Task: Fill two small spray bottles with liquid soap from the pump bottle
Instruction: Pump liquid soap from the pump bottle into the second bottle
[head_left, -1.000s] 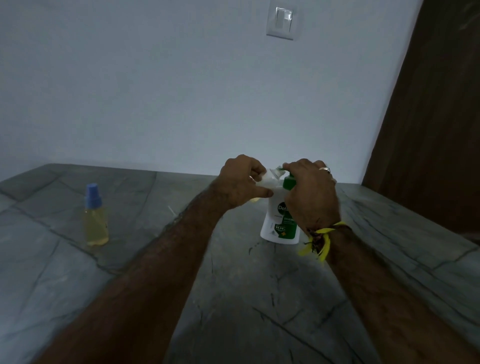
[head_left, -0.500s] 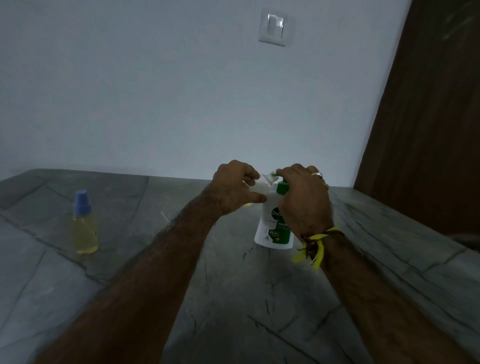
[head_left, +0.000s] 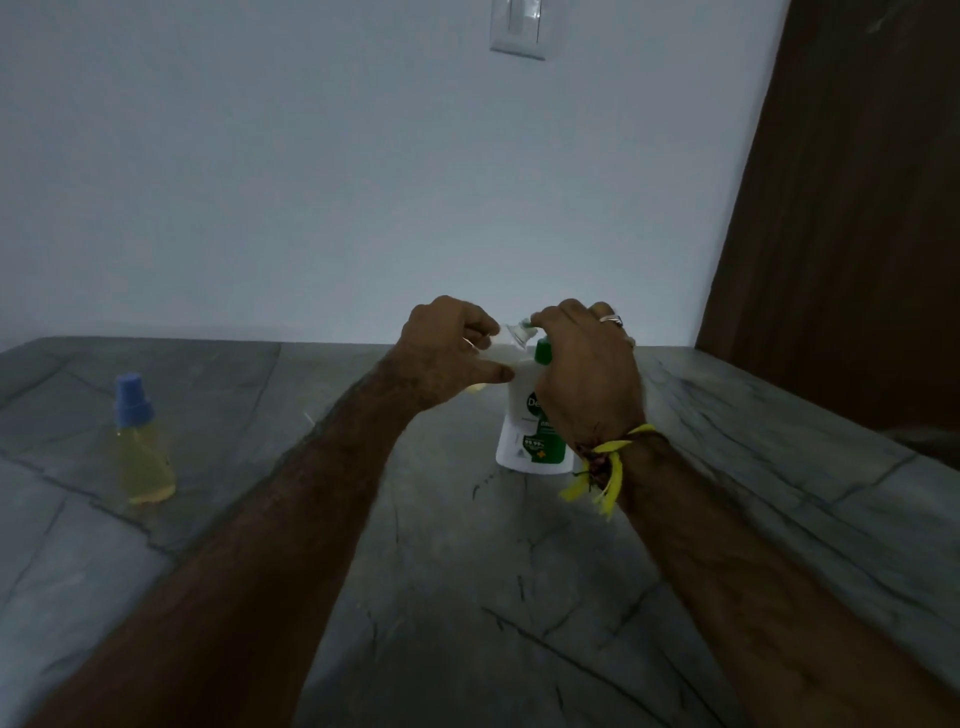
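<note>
The second fill is under way: the left hand (head_left: 441, 358) pinches a small bottle (head_left: 501, 351) at the pump bottle (head_left: 530, 431) spout, the right hand (head_left: 587, 374) presses the pump head. Next, steady pumping. The capped spray bottle (head_left: 143, 447) stands well left of it on the bench (head_left: 467, 597).

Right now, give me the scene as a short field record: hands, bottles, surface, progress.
left hand: left hand grips a small clear bottle held up to the pump spout
right hand: right hand curled over the pump head of the pump bottle
pump bottle: white and green, upright on the grey stone surface
capped spray bottle: capped spray bottle with blue cap, holds yellow liquid, stands apart at left
progress: one bottle looks filled; level in the gripped one hidden
</note>
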